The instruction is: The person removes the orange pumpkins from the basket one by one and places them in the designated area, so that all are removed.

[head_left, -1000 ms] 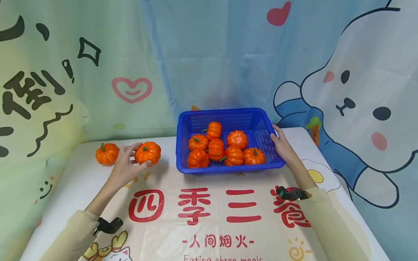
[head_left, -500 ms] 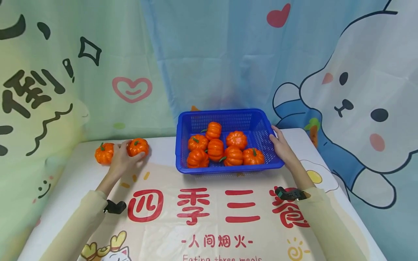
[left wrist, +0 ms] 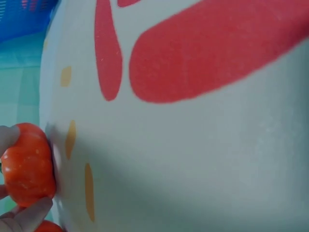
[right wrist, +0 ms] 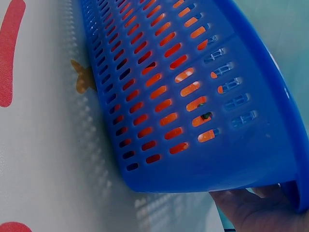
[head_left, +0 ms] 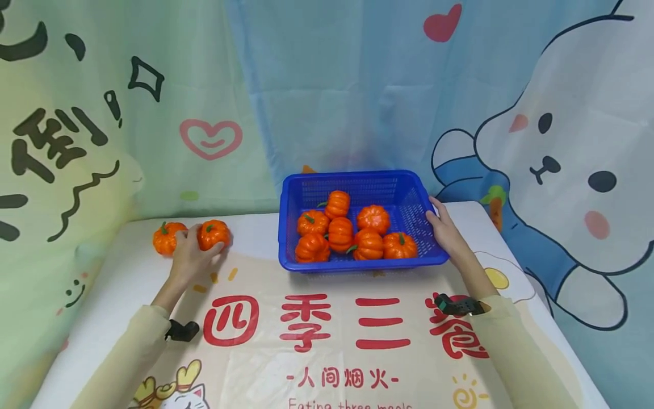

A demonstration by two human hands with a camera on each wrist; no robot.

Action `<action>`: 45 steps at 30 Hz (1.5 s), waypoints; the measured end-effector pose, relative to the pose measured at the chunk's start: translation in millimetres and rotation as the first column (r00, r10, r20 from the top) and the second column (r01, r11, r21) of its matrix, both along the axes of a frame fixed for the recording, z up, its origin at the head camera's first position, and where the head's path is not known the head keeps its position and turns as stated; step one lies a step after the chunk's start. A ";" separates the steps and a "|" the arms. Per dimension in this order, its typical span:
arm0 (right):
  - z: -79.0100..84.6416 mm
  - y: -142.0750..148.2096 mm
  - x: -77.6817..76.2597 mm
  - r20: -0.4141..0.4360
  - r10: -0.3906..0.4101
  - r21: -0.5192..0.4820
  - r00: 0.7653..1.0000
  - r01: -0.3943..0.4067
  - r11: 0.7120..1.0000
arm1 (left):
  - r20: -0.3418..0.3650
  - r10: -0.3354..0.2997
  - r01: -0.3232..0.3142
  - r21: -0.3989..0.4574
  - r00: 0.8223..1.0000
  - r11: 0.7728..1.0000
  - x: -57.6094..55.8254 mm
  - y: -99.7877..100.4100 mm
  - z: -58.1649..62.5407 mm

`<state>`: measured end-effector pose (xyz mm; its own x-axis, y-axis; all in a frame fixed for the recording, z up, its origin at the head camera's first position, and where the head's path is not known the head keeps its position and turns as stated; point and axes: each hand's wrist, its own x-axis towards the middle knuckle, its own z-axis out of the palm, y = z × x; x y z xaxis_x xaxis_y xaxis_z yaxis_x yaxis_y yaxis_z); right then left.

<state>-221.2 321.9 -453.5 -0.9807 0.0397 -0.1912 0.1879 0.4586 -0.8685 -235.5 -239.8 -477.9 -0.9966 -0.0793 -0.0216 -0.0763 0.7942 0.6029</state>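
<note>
My left hand point(head_left: 191, 255) holds a small orange toy pumpkin point(head_left: 214, 234) at the back left of the table, thumb on its near side and fingers on its left. In the left wrist view, fingertips lie on both sides of that pumpkin point(left wrist: 30, 166). Just left of the hand sits a second pumpkin point(head_left: 166, 240), partly covered by the fingers. My right hand point(head_left: 446, 232) grips the right end of a blue plastic basket point(head_left: 357, 266). The right wrist view shows this hand point(right wrist: 260, 210) under the basket's rim, part of it hidden. Several pumpkins point(head_left: 369, 244) lie inside the basket.
A white table point(head_left: 109, 295) bears a beige printed cloth point(head_left: 265, 363) with red characters. Right behind the table hangs a patterned curtain point(head_left: 327, 113), close to the basket's back rim.
My left hand has moved left and slightly back with the pumpkin, bringing it close to the other one. The right hand stays at the basket, which has barely shifted.
</note>
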 end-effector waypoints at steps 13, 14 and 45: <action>0.5 1.1 5.2 -0.006 0.000 0.012 1.000 0.000 1.000 | 0.002 -0.008 0.008 -0.027 1.000 1.000 3.8 3.0 -3.8; 0.3 0.5 4.4 -0.009 0.001 0.013 1.000 -0.001 1.000 | 0.005 -0.003 0.003 -0.031 1.000 1.000 4.4 2.4 -3.2; 0.0 -1.1 -1.0 -0.002 0.015 -0.001 1.000 -0.015 1.000 | -0.133 -0.385 0.404 0.166 0.913 0.900 77.7 94.4 56.3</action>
